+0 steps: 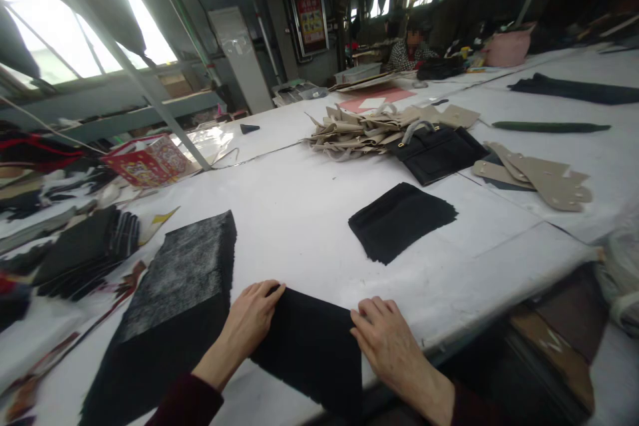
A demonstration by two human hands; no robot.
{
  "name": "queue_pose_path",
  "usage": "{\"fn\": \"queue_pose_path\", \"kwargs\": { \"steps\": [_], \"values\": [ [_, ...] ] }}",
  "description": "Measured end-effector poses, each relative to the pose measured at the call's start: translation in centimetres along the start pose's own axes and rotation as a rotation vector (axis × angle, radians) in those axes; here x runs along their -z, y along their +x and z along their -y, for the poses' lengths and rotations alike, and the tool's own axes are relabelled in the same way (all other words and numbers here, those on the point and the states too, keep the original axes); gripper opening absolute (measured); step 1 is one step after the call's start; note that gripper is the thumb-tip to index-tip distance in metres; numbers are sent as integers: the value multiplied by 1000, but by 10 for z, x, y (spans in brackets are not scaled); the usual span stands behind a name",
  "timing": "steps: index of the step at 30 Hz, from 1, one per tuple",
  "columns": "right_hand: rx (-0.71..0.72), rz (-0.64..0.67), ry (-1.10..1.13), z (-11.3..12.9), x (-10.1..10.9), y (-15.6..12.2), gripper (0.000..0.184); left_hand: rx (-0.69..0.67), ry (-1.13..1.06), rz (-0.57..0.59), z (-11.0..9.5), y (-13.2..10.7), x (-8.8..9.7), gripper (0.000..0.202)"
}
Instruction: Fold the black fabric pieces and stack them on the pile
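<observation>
A black piece of fabric (312,343) lies at the near edge of the white table, partly hanging over it. My left hand (254,313) pinches its upper left corner between thumb and fingers. At the upper right corner, my right hand (382,333) grips the same piece with bent fingers. To the left is a larger stack of black fabric (187,273) with a greyish, fuzzy-looking upper part. Farther off to the right lies another black fabric stack (402,219) with ragged edges.
Beige bag pieces (357,130) are heaped mid-table beside a black bag (442,153). Beige cut pieces (542,173) and a long dark green object (552,127) lie at the right. A red patterned bag (147,161) stands left, near a slanted pole (144,90). A person (412,50) sits at the back.
</observation>
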State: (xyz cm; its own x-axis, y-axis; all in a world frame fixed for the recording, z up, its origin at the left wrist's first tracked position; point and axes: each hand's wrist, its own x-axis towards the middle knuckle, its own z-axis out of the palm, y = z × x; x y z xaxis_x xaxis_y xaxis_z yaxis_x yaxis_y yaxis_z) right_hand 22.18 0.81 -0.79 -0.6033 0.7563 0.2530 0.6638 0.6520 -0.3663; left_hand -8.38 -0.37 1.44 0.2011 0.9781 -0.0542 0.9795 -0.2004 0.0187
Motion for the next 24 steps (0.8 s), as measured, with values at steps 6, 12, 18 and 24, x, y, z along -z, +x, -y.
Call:
{"fn": "queue_pose_path", "kwargs": {
  "steps": [6, 12, 18, 24],
  "values": [
    [-37, -10, 150, 21, -3, 37, 31, 55, -223, 24, -16, 24, 15, 16],
    [-22, -9, 248, 3, -38, 16, 50, 50, -364, 107, -35, 20, 15, 16],
    [-101, 69, 283, -74, -7, -5, 62, 43, -647, 94, -71, 49, 16, 16],
    [-196, 225, -230, -163, 112, 94, 43, 52, -849, 7, -132, 158, 21, 21]
  ]
}}
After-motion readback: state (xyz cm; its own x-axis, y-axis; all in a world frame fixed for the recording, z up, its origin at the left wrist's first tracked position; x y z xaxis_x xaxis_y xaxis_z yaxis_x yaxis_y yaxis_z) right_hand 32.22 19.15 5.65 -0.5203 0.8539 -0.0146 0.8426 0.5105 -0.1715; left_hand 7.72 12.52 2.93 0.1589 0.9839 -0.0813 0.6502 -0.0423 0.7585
